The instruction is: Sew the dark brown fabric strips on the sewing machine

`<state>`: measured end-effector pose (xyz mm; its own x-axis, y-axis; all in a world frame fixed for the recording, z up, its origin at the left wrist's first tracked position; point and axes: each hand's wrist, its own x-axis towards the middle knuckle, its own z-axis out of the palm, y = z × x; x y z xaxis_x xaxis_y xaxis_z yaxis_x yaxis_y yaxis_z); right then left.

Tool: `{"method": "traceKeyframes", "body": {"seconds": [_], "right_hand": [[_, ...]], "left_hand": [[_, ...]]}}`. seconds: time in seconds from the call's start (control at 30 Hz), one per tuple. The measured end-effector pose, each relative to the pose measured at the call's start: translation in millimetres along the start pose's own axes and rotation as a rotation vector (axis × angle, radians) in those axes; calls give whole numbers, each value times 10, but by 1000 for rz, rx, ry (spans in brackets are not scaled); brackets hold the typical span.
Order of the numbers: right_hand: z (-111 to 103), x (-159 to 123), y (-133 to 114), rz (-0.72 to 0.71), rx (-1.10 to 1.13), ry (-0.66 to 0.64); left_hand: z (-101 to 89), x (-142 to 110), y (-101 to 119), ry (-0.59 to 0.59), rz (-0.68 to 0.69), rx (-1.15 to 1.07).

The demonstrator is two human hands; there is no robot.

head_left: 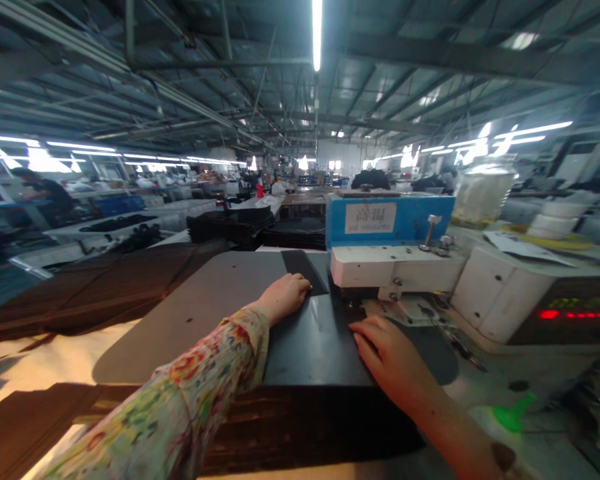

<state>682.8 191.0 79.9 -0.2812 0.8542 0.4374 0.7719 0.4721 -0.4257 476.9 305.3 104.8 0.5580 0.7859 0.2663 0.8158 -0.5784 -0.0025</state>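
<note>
My left hand (286, 297), in a floral sleeve (200, 367), lies over a dark strip of fabric (300, 267) on a smooth grey plate. Its fingers are bent and closed at the strip's right edge, with the thumb side partly hidden. Right of it, my right hand (387, 350) rests low at the plate's right side, fingers stretched out and slightly apart, with nothing visible in them. Just beyond its fingertips is the clamp area of a white and blue sewing machine (395, 267). The grey work plate (310, 353) spreads beneath both hands.
Stacks of black fabric (230, 227) lie behind the plate, and brown fabric (105, 280) covers the left side. At right stand a control box with a red display (570, 313), a clear jar (485, 190), white thread spools (555, 220) and a bottle with green nozzle (515, 415).
</note>
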Motion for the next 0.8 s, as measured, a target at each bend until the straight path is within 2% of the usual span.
{"method": "traceKeyframes", "body": {"seconds": [0.07,0.17,0.3,0.43,0.5,0.6,0.7,0.73,0.8], "right_hand": [[-1,-33,-10,-6,11,15],[-9,-37,-17,-4,-2,17],[-8,-30,-14,2,-8,20],[-7,-27,-25,-1,-10,40],[-29,-38,-40,-11,-3,50],[-76,-104,-75,-49,18,28],[-74,-226,-132,-113,38,-38],[-56,-265,-160,-146,45,-67],[-2,-316,-230,-228,63,-134]], "left_hand": [[-86,-23,42,-40,33,42],[-178,-35,181,-114,9,129],[-149,16,321,-132,-30,165],[-47,51,211,-52,-150,167],[-60,-47,123,-24,-178,160],[-202,-457,115,14,-165,63],[-392,-1137,292,24,-169,-140],[-436,-1381,364,-5,-175,-219],[-475,-1824,476,27,-234,-339]]}}
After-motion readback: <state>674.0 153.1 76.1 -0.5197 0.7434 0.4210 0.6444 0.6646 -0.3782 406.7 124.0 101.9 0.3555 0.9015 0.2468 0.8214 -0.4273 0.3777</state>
